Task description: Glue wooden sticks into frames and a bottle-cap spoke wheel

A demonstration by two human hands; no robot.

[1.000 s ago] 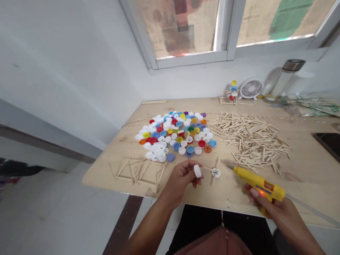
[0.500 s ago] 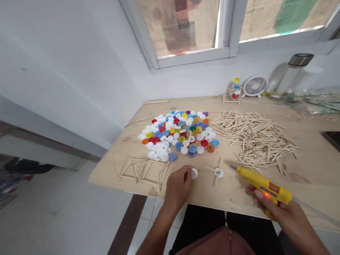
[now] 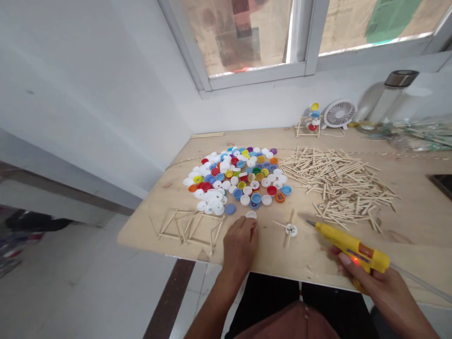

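My left hand (image 3: 240,242) rests palm down on the wooden table (image 3: 406,221), its fingers stretched toward a white bottle cap (image 3: 251,214) that lies just beyond the fingertips; the hand holds nothing. My right hand (image 3: 379,285) grips a yellow glue gun (image 3: 353,246) with a red light lit, its nozzle pointing left. The nozzle points toward a small cross of sticks with a white cap at its centre (image 3: 290,229), which lies between the two hands.
A heap of coloured bottle caps (image 3: 236,176) and a pile of wooden sticks (image 3: 339,183) lie further back. A stick frame (image 3: 187,226) sits at the left front edge. At the back wall stand a small fan (image 3: 339,114), a stick-and-cap model (image 3: 310,120) and a steel-lidded bottle (image 3: 388,92).
My left hand held the white cap up, lowered it and set it on the table in front of the cap heap. It then let go. The glue gun barely moved.
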